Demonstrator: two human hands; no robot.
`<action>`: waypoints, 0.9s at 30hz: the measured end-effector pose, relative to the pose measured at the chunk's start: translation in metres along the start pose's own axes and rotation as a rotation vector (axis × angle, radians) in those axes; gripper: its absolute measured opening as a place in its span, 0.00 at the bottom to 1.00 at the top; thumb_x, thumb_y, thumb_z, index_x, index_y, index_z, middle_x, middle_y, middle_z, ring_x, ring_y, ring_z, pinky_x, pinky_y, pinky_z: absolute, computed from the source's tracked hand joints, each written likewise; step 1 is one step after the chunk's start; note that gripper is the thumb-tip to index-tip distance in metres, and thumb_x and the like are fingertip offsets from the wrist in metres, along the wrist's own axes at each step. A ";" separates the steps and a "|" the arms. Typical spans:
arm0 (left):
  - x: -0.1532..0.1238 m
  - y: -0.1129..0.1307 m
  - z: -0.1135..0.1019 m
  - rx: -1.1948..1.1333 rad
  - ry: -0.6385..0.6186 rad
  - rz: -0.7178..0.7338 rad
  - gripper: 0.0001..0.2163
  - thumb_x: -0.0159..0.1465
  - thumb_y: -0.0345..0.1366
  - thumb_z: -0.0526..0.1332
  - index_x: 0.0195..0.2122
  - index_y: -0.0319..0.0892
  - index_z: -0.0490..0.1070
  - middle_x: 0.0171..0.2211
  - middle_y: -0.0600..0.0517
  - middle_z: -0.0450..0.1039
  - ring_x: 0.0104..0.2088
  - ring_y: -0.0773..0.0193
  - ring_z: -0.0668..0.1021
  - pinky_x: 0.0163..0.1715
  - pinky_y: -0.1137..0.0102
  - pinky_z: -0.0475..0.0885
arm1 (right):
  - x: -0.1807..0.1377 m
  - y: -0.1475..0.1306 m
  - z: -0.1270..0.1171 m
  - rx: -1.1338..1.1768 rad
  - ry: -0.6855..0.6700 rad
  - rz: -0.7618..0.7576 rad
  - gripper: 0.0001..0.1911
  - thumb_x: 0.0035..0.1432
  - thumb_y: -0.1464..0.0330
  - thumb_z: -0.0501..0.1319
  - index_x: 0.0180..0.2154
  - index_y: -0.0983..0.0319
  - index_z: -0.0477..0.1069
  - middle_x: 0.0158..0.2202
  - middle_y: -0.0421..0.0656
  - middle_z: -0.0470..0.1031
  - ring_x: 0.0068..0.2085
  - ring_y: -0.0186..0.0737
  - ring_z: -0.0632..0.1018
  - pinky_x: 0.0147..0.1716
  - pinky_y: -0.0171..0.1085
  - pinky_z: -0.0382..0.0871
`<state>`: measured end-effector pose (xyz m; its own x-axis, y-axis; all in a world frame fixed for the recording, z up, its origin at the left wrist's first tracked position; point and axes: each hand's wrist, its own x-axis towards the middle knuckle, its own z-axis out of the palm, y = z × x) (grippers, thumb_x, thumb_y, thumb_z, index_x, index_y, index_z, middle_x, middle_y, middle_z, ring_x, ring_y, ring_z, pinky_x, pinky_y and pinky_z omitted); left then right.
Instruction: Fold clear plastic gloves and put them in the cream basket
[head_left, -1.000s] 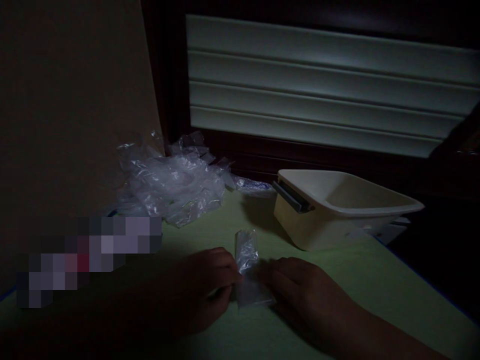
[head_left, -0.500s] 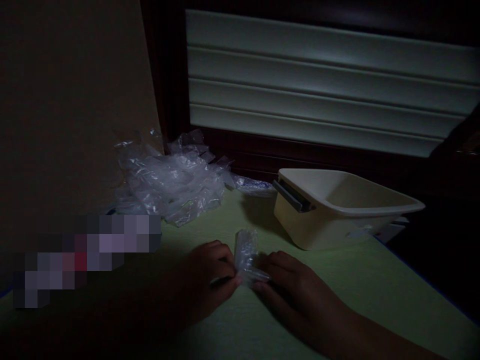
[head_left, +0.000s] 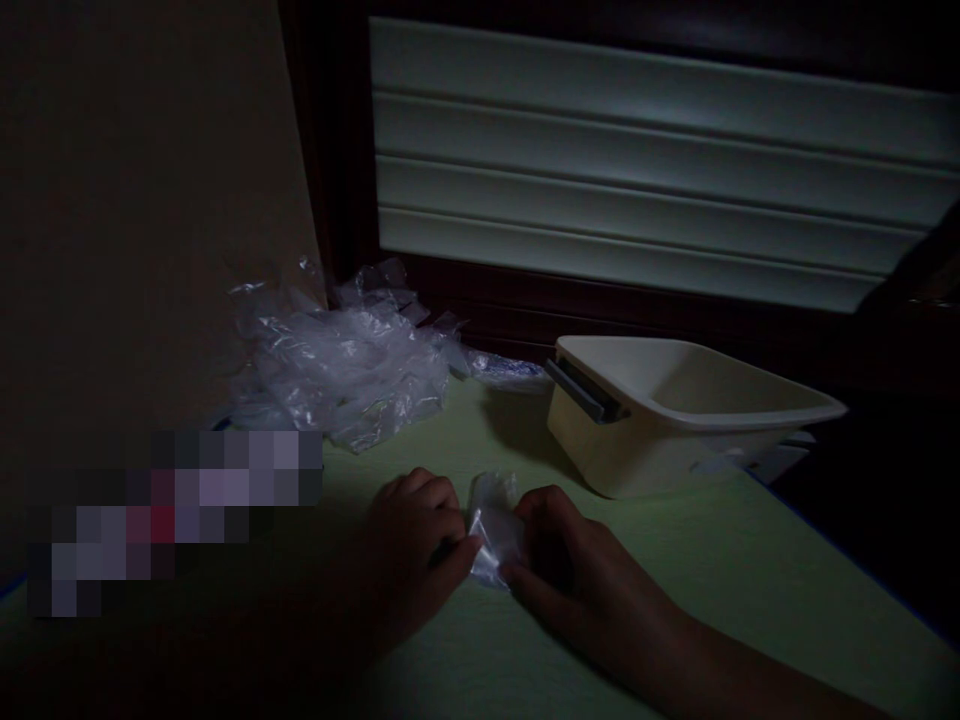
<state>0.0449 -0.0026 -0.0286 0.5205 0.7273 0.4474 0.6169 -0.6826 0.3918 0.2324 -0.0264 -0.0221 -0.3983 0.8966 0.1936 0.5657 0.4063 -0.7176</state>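
Observation:
A small folded clear plastic bag point(head_left: 495, 540) lies between my hands on the pale green tabletop point(head_left: 450, 660). My left hand point(head_left: 424, 545) is closed, its thumb and curled fingers gripping the bag's left edge. On the other side my right hand point(head_left: 581, 570) pinches the bag's right edge, with the thumb low and the forefinger higher up. The bag's far end points away from me and rests near the table surface. The palm sides of both hands are hidden.
A heap of loose clear plastic bags point(head_left: 352, 365) lies at the back left. At the back right stands a cream plastic bin point(head_left: 637, 440) with a grey handle. A blurred-out item point(head_left: 187, 500) lies at left. Behind the table is a slatted panel point(head_left: 600, 170).
The bag has been folded over, its loose flap now lying flatter and its far end lower. My right hand has shifted slightly, its forefinger raised along the bag's edge.

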 end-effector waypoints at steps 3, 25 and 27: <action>-0.001 0.001 -0.002 0.042 -0.011 0.012 0.10 0.57 0.27 0.57 0.19 0.38 0.63 0.25 0.53 0.64 0.32 0.63 0.66 0.32 0.68 0.62 | -0.001 -0.001 -0.001 -0.085 0.004 -0.028 0.09 0.51 0.76 0.56 0.35 0.61 0.58 0.24 0.36 0.65 0.23 0.30 0.67 0.20 0.29 0.58; 0.000 -0.007 -0.007 0.032 -0.063 0.327 0.06 0.62 0.28 0.57 0.31 0.40 0.72 0.37 0.50 0.75 0.40 0.63 0.73 0.40 0.69 0.69 | -0.005 -0.007 -0.007 -0.574 -0.032 -0.345 0.06 0.57 0.70 0.56 0.36 0.63 0.70 0.32 0.44 0.72 0.33 0.40 0.70 0.33 0.39 0.65; 0.000 -0.009 -0.006 0.037 -0.055 0.312 0.05 0.61 0.29 0.58 0.32 0.40 0.72 0.37 0.50 0.75 0.41 0.62 0.73 0.42 0.67 0.69 | -0.006 -0.007 -0.008 -0.579 -0.027 -0.354 0.07 0.55 0.68 0.59 0.37 0.63 0.70 0.33 0.44 0.73 0.33 0.41 0.71 0.32 0.39 0.65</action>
<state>0.0360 0.0027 -0.0274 0.7182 0.4870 0.4970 0.4430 -0.8708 0.2131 0.2367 -0.0333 -0.0126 -0.6447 0.6902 0.3285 0.6900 0.7104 -0.1385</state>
